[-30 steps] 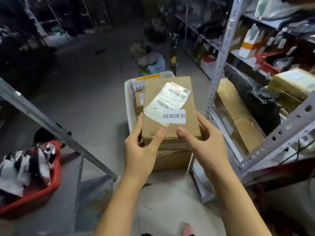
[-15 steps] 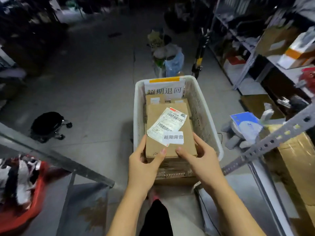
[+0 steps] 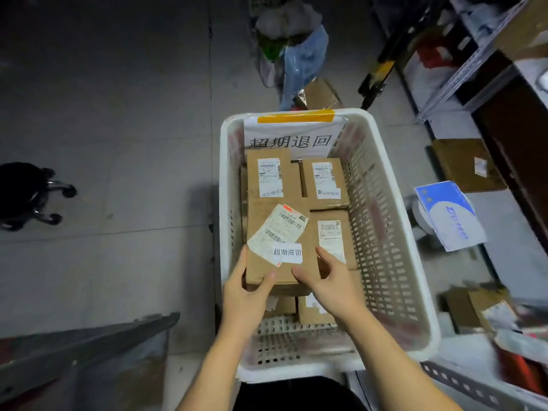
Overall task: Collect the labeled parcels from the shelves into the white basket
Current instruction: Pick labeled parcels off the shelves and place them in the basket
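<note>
L hand (image 3: 243, 295): fingers curled round parcel's (image 3: 280, 241) 9 o'clock edge, thumb on top.
R hand (image 3: 332, 280): fingers wrap its 3 o'clock edge, thumb on top.
Parcel: brown, w/ barcode label; inside basket (image 3: 382, 232), 9 o'clock side, over boxes (image 3: 324, 180); contact below unclear.
Basket: white, slotted, on floor (image 3: 118, 114); sign (image 3: 292, 137) at 12 o'clock wall.
Stool (image 3: 23, 194): black, 9 o'clock, well apart from basket.

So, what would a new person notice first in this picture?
Probably the white basket in the centre, with labelled boxes inside. The left hand and right hand hold a cardboard parcel over them. A paper sign with yellow tape is at its far end.
</note>
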